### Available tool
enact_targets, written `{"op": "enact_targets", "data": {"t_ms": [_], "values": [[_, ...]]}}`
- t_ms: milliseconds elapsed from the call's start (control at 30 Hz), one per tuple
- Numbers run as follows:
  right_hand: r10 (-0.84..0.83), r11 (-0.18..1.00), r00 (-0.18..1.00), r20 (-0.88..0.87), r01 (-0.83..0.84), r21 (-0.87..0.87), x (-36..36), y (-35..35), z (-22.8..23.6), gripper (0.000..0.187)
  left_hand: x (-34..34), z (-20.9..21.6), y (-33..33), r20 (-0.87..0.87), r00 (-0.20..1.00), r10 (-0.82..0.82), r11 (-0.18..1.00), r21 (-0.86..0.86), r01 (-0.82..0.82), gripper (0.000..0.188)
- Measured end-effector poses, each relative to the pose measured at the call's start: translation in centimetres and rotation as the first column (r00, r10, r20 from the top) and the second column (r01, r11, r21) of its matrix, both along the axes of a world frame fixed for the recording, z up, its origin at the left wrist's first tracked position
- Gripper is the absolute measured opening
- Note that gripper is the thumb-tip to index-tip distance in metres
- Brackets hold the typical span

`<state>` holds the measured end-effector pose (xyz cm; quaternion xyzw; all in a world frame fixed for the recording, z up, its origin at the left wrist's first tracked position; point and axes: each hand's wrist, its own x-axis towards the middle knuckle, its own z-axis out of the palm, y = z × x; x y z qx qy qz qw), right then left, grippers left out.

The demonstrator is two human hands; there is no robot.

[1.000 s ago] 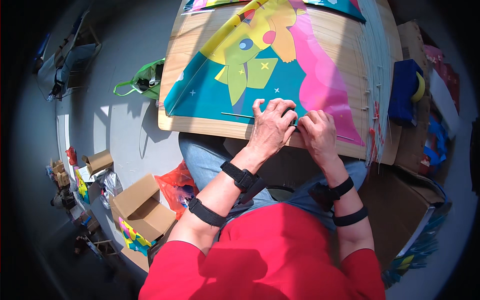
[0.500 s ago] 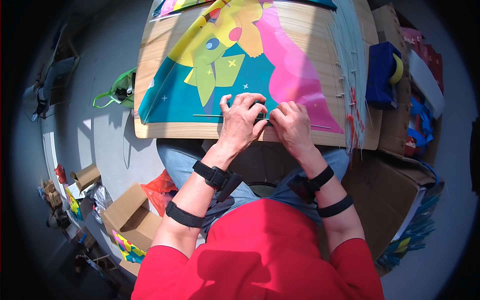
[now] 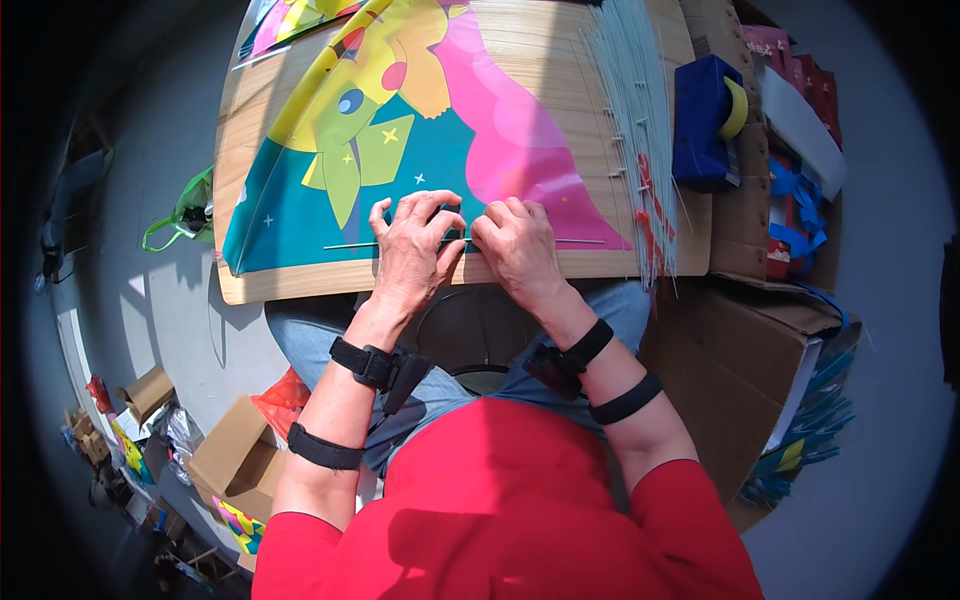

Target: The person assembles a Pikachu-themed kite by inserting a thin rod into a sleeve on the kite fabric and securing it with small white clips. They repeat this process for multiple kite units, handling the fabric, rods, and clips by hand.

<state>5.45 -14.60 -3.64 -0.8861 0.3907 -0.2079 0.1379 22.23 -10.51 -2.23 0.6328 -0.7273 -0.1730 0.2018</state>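
Note:
A triangular kite [image 3: 300, 215] of thin printed sheet, teal, pink and yellow with a cartoon figure, lies flat on the wooden table [image 3: 560, 75]. Along its near edge runs a thin pale rod [image 3: 345, 246]. My left hand [image 3: 412, 248] is curled over the rod near its middle, thumb and fingertips pinched towards it. Close beside it, my right hand [image 3: 518, 245] has its fingers folded tightly on the same rod. The rod's two ends stick out to either side of my hands; its middle is partly hidden by the fingers.
At the table's right lies a bundle of long thin rods [image 3: 635, 110] with red strips [image 3: 648, 205]. Farther right are a blue tape dispenser [image 3: 702, 125] and cardboard boxes [image 3: 735, 355]. A green bag [image 3: 190, 215] hangs by the left edge; an open box [image 3: 235, 455] stands lower left.
The whole view has shifted, so the table and kite appear farther left and slightly lower. Both hands stay at the rod, with only small finger movement.

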Motion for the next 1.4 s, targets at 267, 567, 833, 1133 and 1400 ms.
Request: {"op": "enact_targets", "data": {"t_ms": [267, 567, 833, 1133, 1400], "values": [[0.000, 1.000, 1.000, -0.002, 0.000, -0.021, -0.02, -0.04, -0.14, 0.003, -0.06, 0.09, -0.01, -0.008, 1.000, -0.002, 1.000, 0.005, 0.002, 0.026], [-0.006, 1.000, 1.000, 0.011, 0.006, -0.013, 0.14, 0.03, -0.03, 0.003, 0.30, 0.17, 0.05, -0.015, 1.000, -0.015, 1.000, 0.019, 0.015, 0.026], [0.001, 1.000, 1.000, -0.003, -0.001, -0.030, 0.00, -0.01, -0.31, 0.005, -0.02, 0.05, 0.09, -0.015, 1.000, -0.007, 1.000, 0.013, 0.007, 0.022], [-0.008, 1.000, 0.999, -0.043, 0.007, -0.022, 0.08, -0.04, -0.17, 0.005, 0.02, 0.23, 0.09, 0.007, 1.000, -0.012, 1.000, 0.021, 0.012, 0.019], [-0.002, 1.000, 1.000, -0.024, 0.002, -0.005, -0.13, 0.00, 0.18, 0.006, 0.03, 0.12, 0.14, 0.018, 1.000, -0.013, 1.000, 0.014, 0.013, 0.018]]}}
